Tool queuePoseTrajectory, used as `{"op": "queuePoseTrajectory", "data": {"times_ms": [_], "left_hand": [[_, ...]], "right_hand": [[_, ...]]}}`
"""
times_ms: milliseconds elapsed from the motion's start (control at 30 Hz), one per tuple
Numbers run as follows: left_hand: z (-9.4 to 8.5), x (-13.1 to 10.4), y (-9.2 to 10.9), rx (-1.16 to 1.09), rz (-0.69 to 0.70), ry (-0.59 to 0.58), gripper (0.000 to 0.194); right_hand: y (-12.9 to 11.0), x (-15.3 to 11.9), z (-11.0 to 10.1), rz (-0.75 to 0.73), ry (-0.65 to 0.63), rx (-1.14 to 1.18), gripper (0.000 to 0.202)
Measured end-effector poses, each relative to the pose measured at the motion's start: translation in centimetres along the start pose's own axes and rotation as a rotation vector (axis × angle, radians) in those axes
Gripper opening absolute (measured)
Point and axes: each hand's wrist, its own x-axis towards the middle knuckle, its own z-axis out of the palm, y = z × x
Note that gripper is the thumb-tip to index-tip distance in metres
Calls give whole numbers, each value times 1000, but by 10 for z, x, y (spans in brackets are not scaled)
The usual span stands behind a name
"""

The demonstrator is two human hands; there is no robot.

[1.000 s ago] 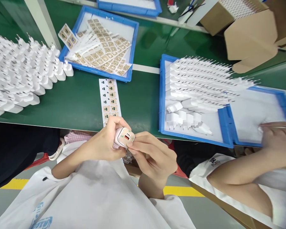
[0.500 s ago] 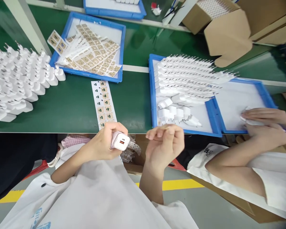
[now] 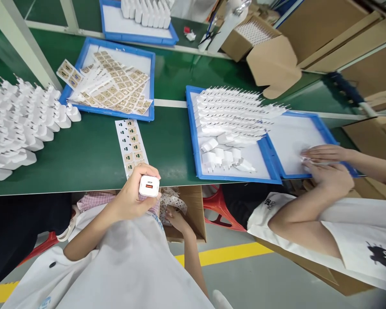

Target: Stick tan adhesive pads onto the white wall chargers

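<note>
Head view shows the left hand (image 3: 132, 198) with fingers clamped around the white charger (image 3: 149, 192) at the near edge of the green table (image 3: 167, 150), a hold best confined to its sides, clear of the ports (image 3: 149, 186), the right hand (image 3: 176, 219) inside the cardboard box (image 3: 195, 210), finger closure undeterminable

Black lettering (image 3: 269, 203) on a co-worker's white garment (image 3: 286, 219), right of the central red stool (image 3: 221, 204), and blue print (image 3: 45, 303) on the wearer's shirt (image 3: 116, 266), left of it, are illegible.

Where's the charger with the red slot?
In the head view, left of centre, the white charger is in the left hand, just below the sticker sheet.
</note>
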Motion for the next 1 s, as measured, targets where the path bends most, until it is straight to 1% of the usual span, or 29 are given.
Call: {"op": "queuePoseTrajectory", "data": {"times_ms": [67, 100, 167, 200, 233, 300, 367, 400, 433, 467, 500, 533, 600, 633, 667, 700, 733, 767, 800, 833, 900, 967, 1000], "left_hand": [[5, 0, 1, 35, -15, 6, 34], [9, 0, 1, 49, -35, 1, 35], [19, -2, 2, 46, -105, -28, 35], [24, -4, 2, 23, -141, -50, 34], [29, -6, 2, -8, -173, -77, 33], [36, -10, -1, -67, -240, -136, 31], [37, -12, -6, -80, -301, -184, 30], [35, -12, -9, -63, -330, -197, 32], [32, -11, -12, -36, -357, -199, 34], [28, -10, -15, -4, -381, -186, 36], [23, -8, -17, 24, -401, -161, 38], [18, -7, -20, 43, -418, -125, 38], [7, -3, -23, 52, -446, -29, 34], [2, -1, -25, 48, -459, 23, 32], [-3, 1, -26, 44, -473, 71, 30], [-8, 3, -27, 44, -488, 113, 30], [-12, 5, -28, 48, -504, 148, 30], [-16, 7, -29, 52, -519, 175, 30], [-19, 9, -30, 57, -534, 196, 32], [-21, 10, -30, 64, -548, 215, 33], [-25, 11, -31, 82, -570, 239, 34], [-28, 12, -31, 112, -569, 254, 34], [-29, 11, -31, 126, -565, 258, 33]], "right_hand": [[-19, 8, -9, 49, 3, -29, 34], [-33, 11, -13, 24, 33, -7, 36], [-66, 15, -14, -61, 90, 56, 45], [-82, 16, -12, -134, 112, 110, 52], [-97, 17, -8, -199, 138, 162, 54], [-118, 21, 2, -280, 197, 251, 45], [-121, 27, 2, -280, 271, 269, 35], [-116, 31, -5, -252, 342, 230, 34], [-107, 36, -17, -208, 443, 161, 37], [-95, 42, -36, -155, 568, 74, 40], [-81, 48, -61, -73, 746, -45, 44], [-66, 55, -90, -19, 866, -102, 48], [-37, 68, -154, 61, 1045, -187, 55], [-24, 74, -185, 112, 1112, -241, 56], [-12, 80, -213, 164, 1150, -292, 56], [-1, 86, -237, 214, 1157, -336, 56], [8, 91, -255, 261, 1145, -377, 54], [16, 96, -269, 302, 1123, -417, 51], [23, 99, -278, 339, 1096, -455, 47], [30, 103, -284, 371, 1068, -493, 43], [41, 106, -288, 418, 1023, -568, 37], [48, 105, -289, 440, 987, -641, 37], [50, 104, -289, 441, 971, -676, 40]]}}
